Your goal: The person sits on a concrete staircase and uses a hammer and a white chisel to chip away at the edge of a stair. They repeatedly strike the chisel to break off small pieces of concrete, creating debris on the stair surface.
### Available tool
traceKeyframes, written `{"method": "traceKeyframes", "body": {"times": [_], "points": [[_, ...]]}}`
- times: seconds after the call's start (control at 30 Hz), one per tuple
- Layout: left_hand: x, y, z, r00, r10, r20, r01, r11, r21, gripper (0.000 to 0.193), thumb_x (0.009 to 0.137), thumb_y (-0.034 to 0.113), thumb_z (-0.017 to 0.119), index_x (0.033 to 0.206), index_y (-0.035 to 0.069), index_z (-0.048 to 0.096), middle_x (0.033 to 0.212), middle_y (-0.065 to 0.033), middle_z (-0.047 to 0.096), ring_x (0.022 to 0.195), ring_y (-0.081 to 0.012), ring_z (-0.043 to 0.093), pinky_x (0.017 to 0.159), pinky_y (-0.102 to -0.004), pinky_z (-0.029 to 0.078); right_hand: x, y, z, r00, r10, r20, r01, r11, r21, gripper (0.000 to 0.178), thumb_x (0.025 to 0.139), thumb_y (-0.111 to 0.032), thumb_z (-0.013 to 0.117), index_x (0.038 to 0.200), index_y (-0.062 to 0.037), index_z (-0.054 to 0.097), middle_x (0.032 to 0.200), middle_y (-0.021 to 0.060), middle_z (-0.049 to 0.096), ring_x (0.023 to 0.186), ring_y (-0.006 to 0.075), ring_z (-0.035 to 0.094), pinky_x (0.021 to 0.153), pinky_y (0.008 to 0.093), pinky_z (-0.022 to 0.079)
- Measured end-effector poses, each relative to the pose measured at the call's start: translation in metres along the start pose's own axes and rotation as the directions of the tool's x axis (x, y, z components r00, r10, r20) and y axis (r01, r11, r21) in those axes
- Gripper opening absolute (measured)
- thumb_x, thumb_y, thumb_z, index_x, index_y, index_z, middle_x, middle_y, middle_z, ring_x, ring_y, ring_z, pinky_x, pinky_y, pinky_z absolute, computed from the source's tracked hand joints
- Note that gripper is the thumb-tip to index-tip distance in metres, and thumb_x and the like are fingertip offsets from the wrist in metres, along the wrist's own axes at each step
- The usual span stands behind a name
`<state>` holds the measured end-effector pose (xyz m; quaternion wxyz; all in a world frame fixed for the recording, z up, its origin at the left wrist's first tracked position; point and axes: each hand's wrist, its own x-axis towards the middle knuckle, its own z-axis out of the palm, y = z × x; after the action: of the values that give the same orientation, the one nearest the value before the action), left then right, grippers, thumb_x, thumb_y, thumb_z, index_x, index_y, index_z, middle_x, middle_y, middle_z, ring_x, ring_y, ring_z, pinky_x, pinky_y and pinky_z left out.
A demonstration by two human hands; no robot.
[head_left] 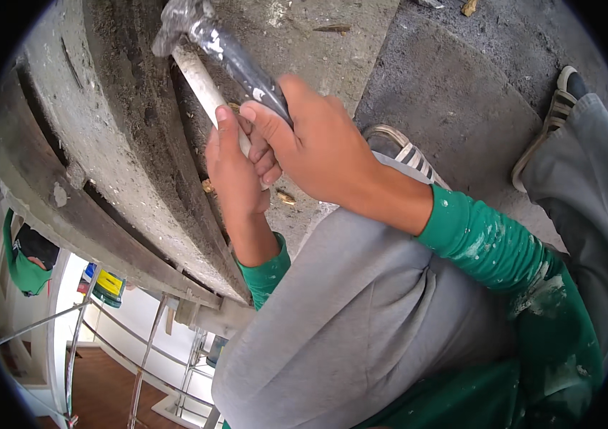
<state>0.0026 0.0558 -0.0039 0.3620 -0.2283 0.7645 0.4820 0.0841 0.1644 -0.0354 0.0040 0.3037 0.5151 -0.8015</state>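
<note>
My right hand (329, 143) is closed around the dark handle of a hammer (236, 61), which is spotted with pale splashes. The hammer's worn metal head lies over the upper end of a white rod (200, 82); I cannot tell whether they touch. My left hand (236, 164) grips that slim rod lower down, with the thumb lying along it. Both hands are close together, beside the rough side of a concrete ledge (139, 143).
Wood chips (286, 196) lie on the dusty concrete floor (454, 100). Two striped shoes (415, 157) stand there. Below the ledge, at lower left, are metal scaffold bars (146, 343), a brown floor (104, 386) and a person in a green garment (25, 268).
</note>
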Motion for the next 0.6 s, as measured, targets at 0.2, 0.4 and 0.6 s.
{"method": "traceKeyframes", "body": {"times": [0.2, 0.4, 0.6], "points": [[-0.004, 0.004, 0.006, 0.999, -0.028, 0.041, 0.032, 0.994, -0.103, 0.042, 0.112, 0.05, 0.047, 0.098, 0.011, 0.048, 0.065, 0.0004, 0.04, 0.047, -0.007, 0.032, 0.04, -0.0235, 0.026, 0.006, -0.01, -0.005, 0.98, -0.047, -0.195, 0.049, 0.999, 0.005, 0.034, 0.108, -0.022, 0.056, 0.099, 0.009, 0.047, 0.068, 0.0246, 0.069, 0.059, 0.0339, 0.074, 0.055, 0.0435, 0.062], [-0.002, 0.001, 0.003, 0.99, -0.022, 0.137, 0.058, 0.962, -0.266, 0.04, 0.112, 0.048, 0.048, 0.098, 0.011, 0.05, 0.066, 0.0008, 0.04, 0.046, -0.0068, 0.032, 0.039, -0.0224, 0.026, 0.02, -0.008, -0.025, 0.98, -0.05, -0.193, 0.017, 0.986, -0.169, 0.036, 0.106, -0.022, 0.058, 0.101, 0.0126, 0.05, 0.07, 0.0275, 0.069, 0.064, 0.0378, 0.075, 0.058, 0.0442, 0.061], [-0.002, 0.005, 0.015, 0.981, -0.079, 0.174, 0.152, 0.878, -0.454, 0.038, 0.111, 0.047, 0.05, 0.099, 0.011, 0.052, 0.067, 0.0016, 0.04, 0.047, -0.0056, 0.031, 0.038, -0.0219, 0.026, 0.025, 0.001, -0.027, 0.999, -0.031, 0.012, 0.032, 0.972, -0.232, 0.04, 0.103, -0.026, 0.061, 0.098, 0.0131, 0.054, 0.074, 0.0315, 0.069, 0.065, 0.0407, 0.074, 0.058, 0.0458, 0.058]]}}
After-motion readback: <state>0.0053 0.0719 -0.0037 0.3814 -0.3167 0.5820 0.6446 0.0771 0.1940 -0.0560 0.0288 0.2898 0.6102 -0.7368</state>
